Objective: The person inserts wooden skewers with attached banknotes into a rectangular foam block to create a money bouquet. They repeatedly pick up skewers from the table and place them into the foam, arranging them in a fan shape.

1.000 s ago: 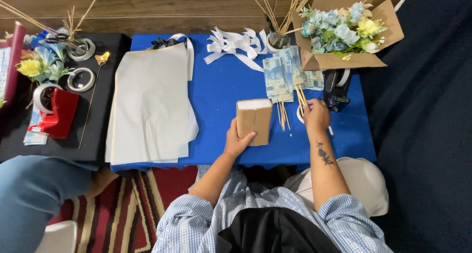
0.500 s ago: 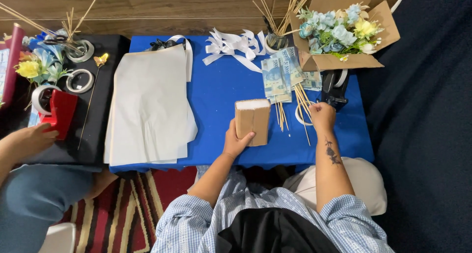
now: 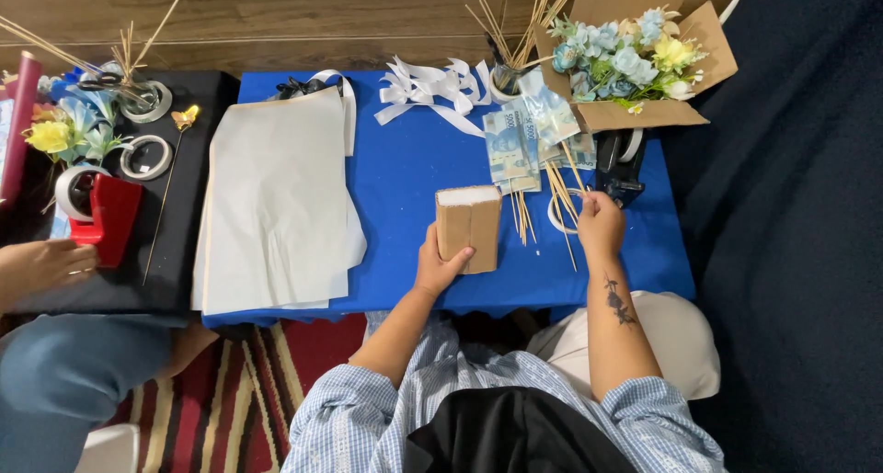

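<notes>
My left hand [image 3: 440,263] grips the near end of a small brown block with a white top [image 3: 469,226], held upright on the blue table [image 3: 405,170]. My right hand [image 3: 600,223] rests on the table among thin wooden sticks [image 3: 561,197], fingers pinched on one of them, just beside a white tape ring [image 3: 556,214]. Several banknotes fixed to sticks [image 3: 526,135] lie just beyond both hands.
A stack of white paper sheets [image 3: 276,197] covers the table's left half. White ribbons [image 3: 428,87], a cup of sticks [image 3: 504,68] and a cardboard box of artificial flowers [image 3: 635,59] sit at the back. Another person's hand [image 3: 41,266] is by a red tape dispenser [image 3: 108,217] on the black side table.
The other person's hand has come in at the left beside the red tape dispenser. My right hand shifted slightly toward me along the sticks. My left hand keeps hold of the brown block.
</notes>
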